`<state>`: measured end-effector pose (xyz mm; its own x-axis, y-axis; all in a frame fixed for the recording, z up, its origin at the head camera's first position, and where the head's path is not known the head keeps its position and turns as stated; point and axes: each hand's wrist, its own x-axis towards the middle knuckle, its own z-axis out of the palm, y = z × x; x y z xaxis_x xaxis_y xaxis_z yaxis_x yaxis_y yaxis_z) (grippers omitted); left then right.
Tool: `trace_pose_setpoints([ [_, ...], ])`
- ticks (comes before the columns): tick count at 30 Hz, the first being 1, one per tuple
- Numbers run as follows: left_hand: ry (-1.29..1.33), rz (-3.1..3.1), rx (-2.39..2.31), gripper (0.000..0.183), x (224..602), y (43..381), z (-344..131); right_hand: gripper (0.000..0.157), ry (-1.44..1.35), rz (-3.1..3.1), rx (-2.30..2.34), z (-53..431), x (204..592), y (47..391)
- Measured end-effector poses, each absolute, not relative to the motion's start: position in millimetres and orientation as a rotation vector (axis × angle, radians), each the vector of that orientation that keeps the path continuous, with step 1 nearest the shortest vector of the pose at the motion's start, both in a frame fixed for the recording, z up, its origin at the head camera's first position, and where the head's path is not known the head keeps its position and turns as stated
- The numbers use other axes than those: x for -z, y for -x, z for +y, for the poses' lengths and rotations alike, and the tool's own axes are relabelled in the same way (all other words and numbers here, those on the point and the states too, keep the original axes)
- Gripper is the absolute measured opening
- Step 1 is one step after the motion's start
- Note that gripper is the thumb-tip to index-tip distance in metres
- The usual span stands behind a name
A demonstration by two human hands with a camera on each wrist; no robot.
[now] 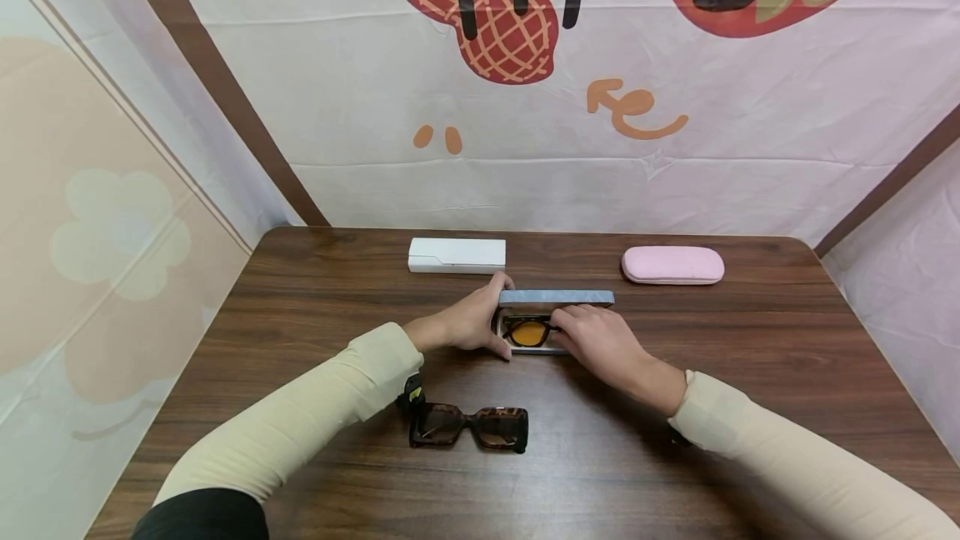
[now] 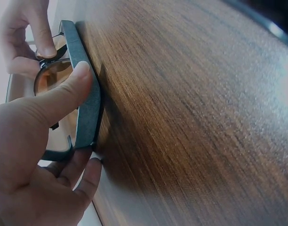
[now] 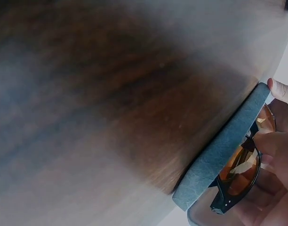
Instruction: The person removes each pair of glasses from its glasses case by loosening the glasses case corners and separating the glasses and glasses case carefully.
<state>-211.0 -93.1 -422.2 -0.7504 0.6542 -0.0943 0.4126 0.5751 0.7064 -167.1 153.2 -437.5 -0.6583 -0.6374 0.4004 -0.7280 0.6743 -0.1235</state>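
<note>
The right hand (image 1: pixel 602 344) pinches the orange glasses (image 1: pixel 529 333) near their middle; the part that shows lies left of that hand; their long way runs side to side, like the open blue case (image 1: pixel 557 297) around them; the left hand (image 1: pixel 474 319) grips the case's left end

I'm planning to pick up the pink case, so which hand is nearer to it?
Right. The right hand, at the orange-lensed glasses, is in front and to the left of the pink case; the left hand, gripping the blue case, is farther left.
</note>
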Motion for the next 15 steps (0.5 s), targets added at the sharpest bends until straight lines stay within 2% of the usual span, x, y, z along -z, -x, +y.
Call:
trace_pose_setpoints([
  [15, -0.863, 2.462, -0.981, 0.086, 421.0, 210.8, -92.8, 0.015, -1.115, -2.517, -0.391, 152.9, 434.6, 166.0],
])
